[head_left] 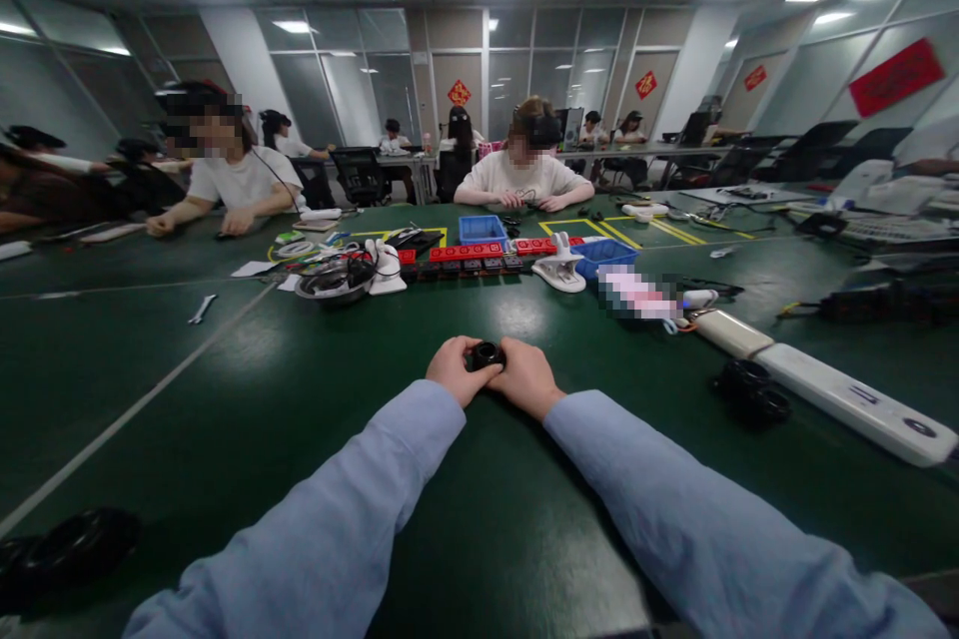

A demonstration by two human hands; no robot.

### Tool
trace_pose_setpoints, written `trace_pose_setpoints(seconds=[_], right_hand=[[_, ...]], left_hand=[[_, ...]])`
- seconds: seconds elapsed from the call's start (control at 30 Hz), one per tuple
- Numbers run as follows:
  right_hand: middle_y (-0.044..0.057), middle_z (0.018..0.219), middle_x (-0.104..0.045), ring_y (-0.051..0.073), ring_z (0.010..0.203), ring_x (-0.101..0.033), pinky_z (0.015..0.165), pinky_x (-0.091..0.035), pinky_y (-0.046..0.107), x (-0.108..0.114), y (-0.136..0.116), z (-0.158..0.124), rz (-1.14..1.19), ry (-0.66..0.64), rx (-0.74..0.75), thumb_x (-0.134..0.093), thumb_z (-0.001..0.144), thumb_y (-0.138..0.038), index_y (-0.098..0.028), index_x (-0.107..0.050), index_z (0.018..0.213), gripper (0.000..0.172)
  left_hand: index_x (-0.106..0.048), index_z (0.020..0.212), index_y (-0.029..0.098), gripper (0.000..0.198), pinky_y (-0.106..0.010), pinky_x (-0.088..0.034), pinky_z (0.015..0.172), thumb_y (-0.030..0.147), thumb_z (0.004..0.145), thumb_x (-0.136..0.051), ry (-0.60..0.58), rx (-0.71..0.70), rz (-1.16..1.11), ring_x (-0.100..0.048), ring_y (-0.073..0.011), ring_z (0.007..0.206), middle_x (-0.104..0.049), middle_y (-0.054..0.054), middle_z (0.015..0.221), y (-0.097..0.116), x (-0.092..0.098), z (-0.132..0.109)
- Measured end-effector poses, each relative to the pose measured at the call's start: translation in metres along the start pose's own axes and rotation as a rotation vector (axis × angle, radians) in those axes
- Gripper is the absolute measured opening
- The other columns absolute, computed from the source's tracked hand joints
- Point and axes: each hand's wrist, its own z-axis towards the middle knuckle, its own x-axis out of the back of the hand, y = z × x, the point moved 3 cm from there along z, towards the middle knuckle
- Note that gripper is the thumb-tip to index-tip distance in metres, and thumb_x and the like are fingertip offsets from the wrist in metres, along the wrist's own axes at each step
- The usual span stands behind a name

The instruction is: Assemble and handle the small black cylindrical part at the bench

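Observation:
A small black round part (485,355) sits between my two hands on the green table (300,389). My left hand (455,369) is curled against its left side, fingers closed on it. My right hand (526,375) grips its right side the same way, knuckles up. Both forearms wear light blue sleeves and rest on the table. The underside of the part is hidden by my fingers.
To the right lie black round parts (751,391) and a long white power strip (839,394). Farther off are a metal bowl (334,282), red blocks (469,251), blue bins (482,228) and white holders (559,270). People sit across the table. Black parts (67,549) lie near left.

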Motion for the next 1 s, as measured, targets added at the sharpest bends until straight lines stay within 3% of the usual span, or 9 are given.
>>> trace_pose_setpoints(seconds=[0.1, 0.2, 0.27, 0.33, 0.47, 1.0], right_hand=[[0.007, 0.077, -0.056, 0.019, 0.073, -0.051, 0.065, -0.033, 0.030, 0.000, -0.003, 0.000, -0.032, 0.028, -0.017, -0.053, 0.063, -0.036, -0.014, -0.051, 0.081, 0.028], [0.008, 0.093, -0.055, 0.020, 0.086, -0.049, 0.073, -0.034, 0.032, 0.002, -0.001, 0.001, 0.163, -0.023, 0.106, -0.058, 0.059, -0.038, -0.015, -0.048, 0.098, 0.046], [0.007, 0.098, -0.054, 0.019, 0.090, -0.049, 0.076, -0.035, 0.032, 0.003, 0.002, 0.002, 0.363, -0.137, 0.223, -0.061, 0.057, -0.037, -0.017, -0.047, 0.104, 0.053], [0.006, 0.097, -0.055, 0.018, 0.088, -0.050, 0.076, -0.037, 0.031, 0.004, 0.006, 0.003, 0.562, -0.299, 0.301, -0.061, 0.059, -0.033, -0.016, -0.048, 0.103, 0.049], [0.005, 0.092, -0.057, 0.015, 0.083, -0.052, 0.074, -0.040, 0.028, 0.006, 0.012, 0.005, 0.790, -0.529, 0.300, -0.059, 0.062, -0.025, -0.012, -0.050, 0.100, 0.041], [0.004, 0.090, -0.058, 0.016, 0.081, -0.052, 0.073, -0.039, 0.029, 0.005, 0.014, 0.005, 0.775, -0.506, 0.240, -0.061, 0.060, -0.025, -0.012, -0.052, 0.095, 0.039]], left_hand=[[-0.055, 0.083, 0.015, 0.036, -0.026, -0.042, 0.062, 0.032, 0.053, -0.065, 0.026, -0.009, 0.008, -0.050, -0.0150, 0.072, -0.054, -0.004, 0.079, 0.001, -0.001, 0.000], [-0.055, 0.084, 0.015, 0.036, -0.026, -0.042, 0.062, 0.030, 0.054, -0.065, -0.047, -0.040, -0.056, -0.050, -0.0139, 0.071, -0.053, -0.003, 0.080, -0.003, -0.002, 0.002], [-0.055, 0.085, 0.015, 0.036, -0.025, -0.041, 0.062, 0.029, 0.053, -0.066, -0.111, -0.059, -0.109, -0.049, -0.0131, 0.070, -0.054, -0.003, 0.080, -0.007, -0.002, 0.003], [-0.055, 0.087, 0.015, 0.039, -0.025, -0.041, 0.061, 0.030, 0.053, -0.066, -0.182, -0.066, -0.160, -0.049, -0.0125, 0.068, -0.054, -0.003, 0.080, -0.011, -0.002, 0.005], [-0.055, 0.090, 0.014, 0.044, -0.024, -0.039, 0.060, 0.033, 0.052, -0.067, -0.294, -0.060, -0.229, -0.047, -0.0118, 0.066, -0.054, -0.003, 0.078, -0.013, -0.003, 0.006], [-0.055, 0.089, 0.013, 0.044, -0.024, -0.038, 0.058, 0.032, 0.051, -0.067, -0.306, -0.056, -0.225, -0.046, -0.0116, 0.065, -0.052, -0.003, 0.077, -0.007, -0.001, 0.005]])
